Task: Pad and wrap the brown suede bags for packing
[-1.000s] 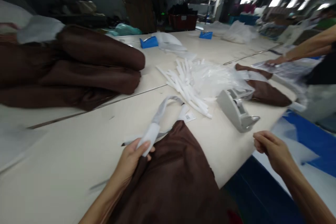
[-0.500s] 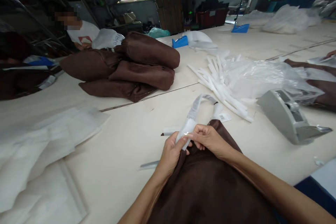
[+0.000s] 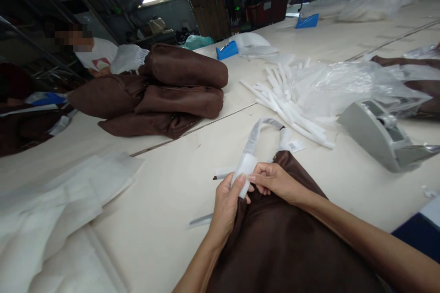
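Note:
A brown bag [image 3: 275, 242] lies on the table in front of me, its looped handle [image 3: 253, 135] standing up wrapped in pale film. White foam [image 3: 246, 165] is wrapped around the near base of that handle. My left hand [image 3: 227, 201] is closed around the foam, thumb on top. Thumb and fingers of my right hand [image 3: 275, 181] are pinched at the foam's right edge; whatever lies between those fingertips is hidden. A white tag with a barcode [image 3: 294, 146] hangs by the handle's far end.
Grey tape dispenser [image 3: 378, 135] at right, near white foam strips [image 3: 285, 110] and clear plastic bags [image 3: 347, 87]. Stacked brown bags [image 3: 172, 87] lie at back left, with a person [image 3: 99, 52] behind them. White sheets [image 3: 68, 210] cover the left side.
The camera view has shifted slightly. My right thumb has slid a little along the foam's edge, while my left hand keeps its hold.

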Action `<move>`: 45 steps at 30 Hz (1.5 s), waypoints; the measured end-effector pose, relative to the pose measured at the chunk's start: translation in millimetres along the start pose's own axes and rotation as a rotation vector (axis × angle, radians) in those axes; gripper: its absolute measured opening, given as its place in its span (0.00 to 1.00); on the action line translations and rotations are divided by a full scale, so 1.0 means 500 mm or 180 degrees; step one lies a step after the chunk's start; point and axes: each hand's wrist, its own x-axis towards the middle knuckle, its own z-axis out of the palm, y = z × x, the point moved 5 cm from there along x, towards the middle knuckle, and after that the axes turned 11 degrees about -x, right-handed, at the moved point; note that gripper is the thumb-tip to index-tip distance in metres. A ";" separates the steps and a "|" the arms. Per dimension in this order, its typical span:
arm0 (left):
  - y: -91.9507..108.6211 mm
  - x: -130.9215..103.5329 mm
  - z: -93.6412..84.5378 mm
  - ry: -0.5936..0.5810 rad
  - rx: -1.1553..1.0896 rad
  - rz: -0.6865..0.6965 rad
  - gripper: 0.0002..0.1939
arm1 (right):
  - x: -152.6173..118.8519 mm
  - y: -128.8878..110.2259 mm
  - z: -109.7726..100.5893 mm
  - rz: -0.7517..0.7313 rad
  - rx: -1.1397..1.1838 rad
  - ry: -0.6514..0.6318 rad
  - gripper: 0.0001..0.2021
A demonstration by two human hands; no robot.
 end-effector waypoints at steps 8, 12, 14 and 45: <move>-0.020 0.002 -0.007 -0.0064 -0.0523 -0.0287 0.16 | 0.013 0.015 0.013 0.0012 0.0400 -0.0196 0.16; -0.031 0.007 -0.006 -0.0243 -0.0541 -0.0398 0.14 | 0.031 0.032 0.022 -0.0072 0.0436 -0.0057 0.13; -0.033 0.009 -0.006 -0.0264 -0.0544 -0.0438 0.14 | 0.034 0.037 0.023 -0.0133 0.0423 -0.0040 0.12; 0.045 0.007 -0.055 0.0410 -0.0908 0.0025 0.19 | -0.180 0.045 -0.231 0.0598 -0.2456 0.1633 0.22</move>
